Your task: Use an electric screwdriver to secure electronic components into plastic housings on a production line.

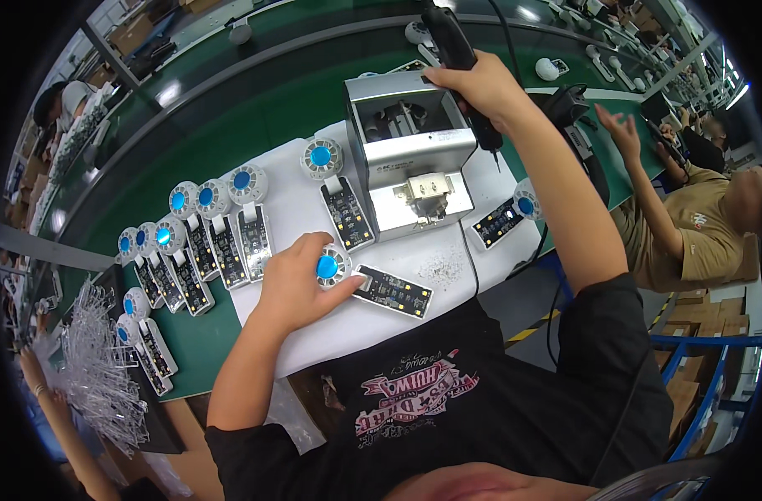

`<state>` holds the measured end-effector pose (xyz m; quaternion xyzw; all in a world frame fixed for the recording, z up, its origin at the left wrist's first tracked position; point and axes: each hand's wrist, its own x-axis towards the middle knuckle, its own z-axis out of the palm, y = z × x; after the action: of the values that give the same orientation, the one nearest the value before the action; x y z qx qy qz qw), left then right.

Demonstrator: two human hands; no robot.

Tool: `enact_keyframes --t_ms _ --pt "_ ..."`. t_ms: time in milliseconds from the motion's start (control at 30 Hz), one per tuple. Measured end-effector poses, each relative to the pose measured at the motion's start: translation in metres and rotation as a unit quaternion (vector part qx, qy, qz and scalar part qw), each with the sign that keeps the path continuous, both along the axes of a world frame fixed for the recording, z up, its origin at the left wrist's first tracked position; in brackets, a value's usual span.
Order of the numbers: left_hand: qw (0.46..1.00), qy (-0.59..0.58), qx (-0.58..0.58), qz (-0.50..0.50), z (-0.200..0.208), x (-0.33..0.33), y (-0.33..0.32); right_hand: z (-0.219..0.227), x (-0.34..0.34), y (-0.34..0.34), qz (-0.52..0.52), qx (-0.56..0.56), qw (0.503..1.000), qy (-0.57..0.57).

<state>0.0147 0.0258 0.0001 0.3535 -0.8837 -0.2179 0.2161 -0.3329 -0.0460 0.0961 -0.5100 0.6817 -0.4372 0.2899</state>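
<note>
My left hand (293, 288) is closed round the white round head of a small device (393, 290), which lies tilted on white sheeting; a blue disc marks its head and a dark circuit board fills its arm. Up and to the right, my right hand (488, 88) grips a black electric screwdriver (484, 132), its thin bit pointing down beside the silver screw feeder (418, 159). Another such device (345, 213) rests left of the feeder. One more unit (499, 224) lies to its right, partly behind my right forearm.
Several similar devices (210, 242) stand in a row at the left. Clear plastic strips (101, 367) are heaped beyond the table's left end. A green conveyor (306, 83) runs behind the table. At the right, a co-worker in a tan shirt (706, 219) raises a hand.
</note>
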Motion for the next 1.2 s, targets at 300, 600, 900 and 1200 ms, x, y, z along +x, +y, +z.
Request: enact_keyframes --t_ms 300,600,900,1200 --pt "1.000 -0.011 0.017 0.001 0.004 -0.003 0.000 0.031 0.000 0.034 -0.013 0.024 0.995 0.091" --pt "1.000 -0.002 0.017 0.014 0.002 -0.002 0.004 0.052 0.004 0.151 0.017 -0.226 0.959 -0.172" --pt "0.996 -0.062 0.048 0.032 0.032 -0.006 0.005 -0.038 0.063 0.188 0.103 -0.262 0.922 -0.265" --pt "0.961 -0.226 0.037 0.154 0.038 -0.048 -0.067 -0.072 0.083 0.185 0.084 -0.261 0.940 -0.201"
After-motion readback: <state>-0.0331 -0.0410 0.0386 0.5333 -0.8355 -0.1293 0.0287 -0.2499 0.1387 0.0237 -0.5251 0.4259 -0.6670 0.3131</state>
